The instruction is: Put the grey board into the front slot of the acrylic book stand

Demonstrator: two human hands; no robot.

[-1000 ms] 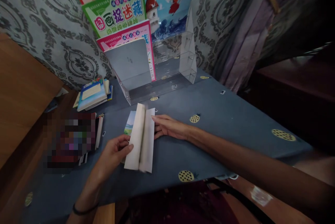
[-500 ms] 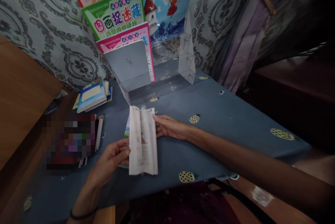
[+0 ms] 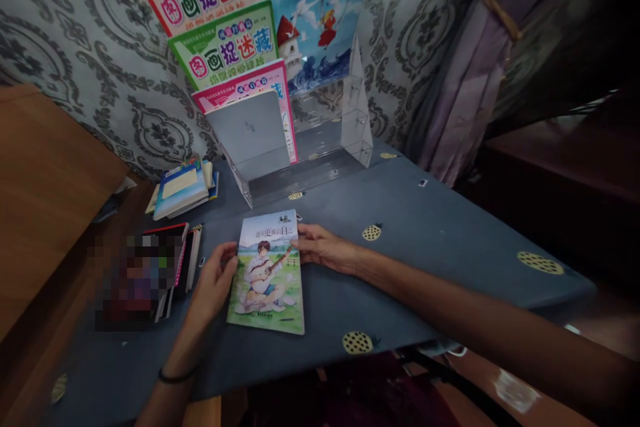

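Note:
A thin paperback book (image 3: 273,280) is closed between my hands, its front cover facing up. The cover pictures a seated figure playing a guitar on grass, under a pale sky with Chinese lettering. My right hand (image 3: 325,247) grips the upper right edge, thumb on top and the other fingers partly hidden. At the left edge is my left hand (image 3: 215,280), its thumb and fingers apart and their tips close against the book's side. Whether the book rests fully on the table is hard to tell.
Behind the book stands a clear acrylic stand (image 3: 357,117) with colourful picture books (image 3: 225,47), a blue storybook (image 3: 320,20) and a grey-covered book (image 3: 255,127). Small book piles (image 3: 180,190) lie at left, one partly pixelated (image 3: 145,274). A blue pineapple-print cloth (image 3: 440,234) covers the table.
The book was open with its pages showing; now it is closed, cover up. My left hand has let go of the pages and shifted slightly left. The right hand stays at the right edge.

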